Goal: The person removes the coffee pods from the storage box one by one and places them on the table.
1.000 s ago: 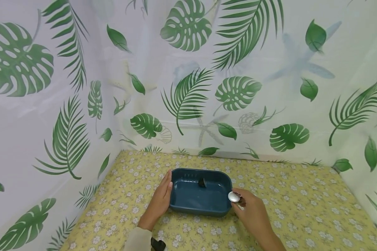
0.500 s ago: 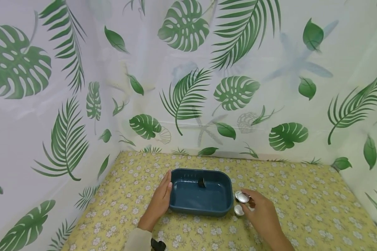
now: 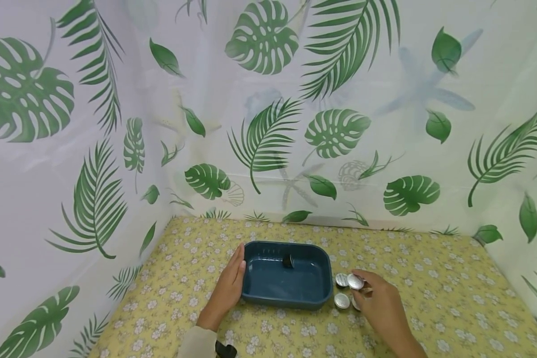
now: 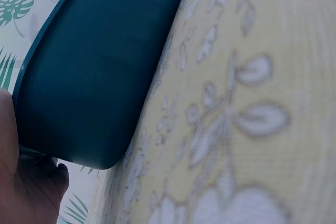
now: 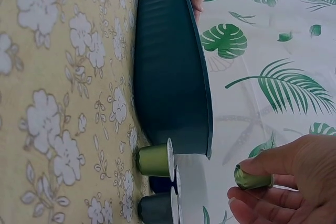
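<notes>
My right hand (image 3: 380, 303) pinches a green coffee capsule (image 5: 253, 178) between thumb and fingers, its silver lid (image 3: 355, 281) facing up in the head view. The hand is to the right of a dark blue rectangular tray (image 3: 319, 303). Close by the tray's right end stand several more capsules, lids up: a green one (image 5: 155, 161), a dark grey-green one (image 5: 156, 208) and a dark blue one (image 5: 160, 184) partly hidden behind them. My left hand (image 3: 227, 283) lies with extended fingers along the tray's left wall. Inside the tray, a black capsule (image 3: 288, 261) lies tipped near the back wall.
A yellow flowered cloth (image 3: 429, 293) covers the table. White sheeting with green leaf prints (image 3: 268, 199) hangs along the back and both sides. A black strap (image 3: 225, 349) shows at the left wrist.
My right hand has moved right from the tray's right rim with the capsule in its grip, uncovering the capsules standing there. My left hand and the tray have stayed put.
</notes>
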The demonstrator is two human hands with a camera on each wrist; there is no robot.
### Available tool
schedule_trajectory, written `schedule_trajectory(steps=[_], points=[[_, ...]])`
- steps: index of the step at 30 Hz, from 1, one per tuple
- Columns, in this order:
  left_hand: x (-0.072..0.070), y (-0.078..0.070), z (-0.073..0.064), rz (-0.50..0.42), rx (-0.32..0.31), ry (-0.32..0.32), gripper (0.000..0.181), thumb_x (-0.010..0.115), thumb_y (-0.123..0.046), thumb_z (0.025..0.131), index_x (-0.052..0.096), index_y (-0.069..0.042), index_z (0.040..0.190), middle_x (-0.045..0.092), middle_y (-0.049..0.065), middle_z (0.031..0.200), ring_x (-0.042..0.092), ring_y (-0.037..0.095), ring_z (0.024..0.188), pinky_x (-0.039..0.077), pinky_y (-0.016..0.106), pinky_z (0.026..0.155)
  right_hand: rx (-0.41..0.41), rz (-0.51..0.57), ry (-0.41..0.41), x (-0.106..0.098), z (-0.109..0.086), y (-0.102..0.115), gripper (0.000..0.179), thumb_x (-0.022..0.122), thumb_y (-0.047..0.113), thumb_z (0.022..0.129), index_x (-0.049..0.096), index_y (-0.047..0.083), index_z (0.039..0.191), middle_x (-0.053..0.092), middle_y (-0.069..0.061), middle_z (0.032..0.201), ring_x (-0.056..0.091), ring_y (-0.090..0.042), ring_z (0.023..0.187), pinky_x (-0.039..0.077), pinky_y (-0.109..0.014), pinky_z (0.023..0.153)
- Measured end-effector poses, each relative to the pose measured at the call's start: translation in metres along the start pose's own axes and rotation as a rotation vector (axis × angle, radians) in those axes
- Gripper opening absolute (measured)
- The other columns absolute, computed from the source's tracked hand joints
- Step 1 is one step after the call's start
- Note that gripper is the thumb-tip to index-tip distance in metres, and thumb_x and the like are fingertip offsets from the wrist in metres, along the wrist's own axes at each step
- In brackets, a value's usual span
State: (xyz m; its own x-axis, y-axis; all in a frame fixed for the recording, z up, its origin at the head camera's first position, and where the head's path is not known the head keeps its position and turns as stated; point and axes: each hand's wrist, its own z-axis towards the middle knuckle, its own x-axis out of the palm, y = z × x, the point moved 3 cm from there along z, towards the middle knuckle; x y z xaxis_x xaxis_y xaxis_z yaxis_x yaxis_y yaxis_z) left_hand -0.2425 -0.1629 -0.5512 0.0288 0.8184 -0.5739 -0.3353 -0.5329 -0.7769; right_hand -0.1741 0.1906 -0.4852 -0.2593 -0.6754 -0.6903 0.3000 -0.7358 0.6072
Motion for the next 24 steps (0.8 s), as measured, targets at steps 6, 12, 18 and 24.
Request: schedule_trajectory(steps=[6, 12, 18, 24], points=[[0.0, 0.0, -0.001, -0.013, -0.007, 0.001, 0.054, 0.03, -0.025, 0.114, 0.012, -0.014, 0.164, 0.006, -0.001, 0.169, 0.011, 0.03, 0.156, 0.017, 0.051, 0.123, 0.027, 0.027, 0.0, -0.005, 0.001, -0.005, 0.045, 0.08, -0.01, 0.08, 0.067, -0.007, 0.123, 0.07, -0.026, 0.112, 0.072, -0.033, 0.089, 0.06, -0.032, 0.066], [0.0, 0.0, 0.0, -0.003, -0.007, -0.006, 0.054, 0.03, -0.026, 0.114, 0.013, -0.011, 0.164, 0.006, -0.001, 0.169, 0.011, 0.03, 0.155, 0.017, 0.051, 0.123, 0.044, 0.011, -0.005, -0.008, 0.005, -0.013, 0.044, 0.08, -0.009, 0.08, 0.068, -0.007, 0.122, 0.07, -0.027, 0.109, 0.072, -0.034, 0.087, 0.06, -0.033, 0.066], [0.001, 0.0, 0.0, 0.0, -0.009, -0.004, 0.054, 0.03, -0.026, 0.114, 0.012, -0.014, 0.164, 0.006, -0.001, 0.169, 0.011, 0.029, 0.156, 0.016, 0.051, 0.123, 0.081, 0.0, 0.01, -0.01, 0.007, -0.022, 0.045, 0.08, -0.009, 0.081, 0.067, -0.007, 0.123, 0.069, -0.027, 0.11, 0.072, -0.034, 0.086, 0.06, -0.032, 0.067], [0.0, 0.001, 0.0, 0.003, -0.002, -0.007, 0.054, 0.03, -0.025, 0.114, 0.013, -0.011, 0.164, 0.007, -0.001, 0.169, 0.011, 0.03, 0.156, 0.017, 0.051, 0.123, 0.008, 0.005, -0.042, -0.015, 0.008, -0.024, 0.042, 0.081, -0.012, 0.078, 0.068, -0.009, 0.117, 0.069, -0.029, 0.106, 0.073, -0.032, 0.079, 0.06, -0.03, 0.063]])
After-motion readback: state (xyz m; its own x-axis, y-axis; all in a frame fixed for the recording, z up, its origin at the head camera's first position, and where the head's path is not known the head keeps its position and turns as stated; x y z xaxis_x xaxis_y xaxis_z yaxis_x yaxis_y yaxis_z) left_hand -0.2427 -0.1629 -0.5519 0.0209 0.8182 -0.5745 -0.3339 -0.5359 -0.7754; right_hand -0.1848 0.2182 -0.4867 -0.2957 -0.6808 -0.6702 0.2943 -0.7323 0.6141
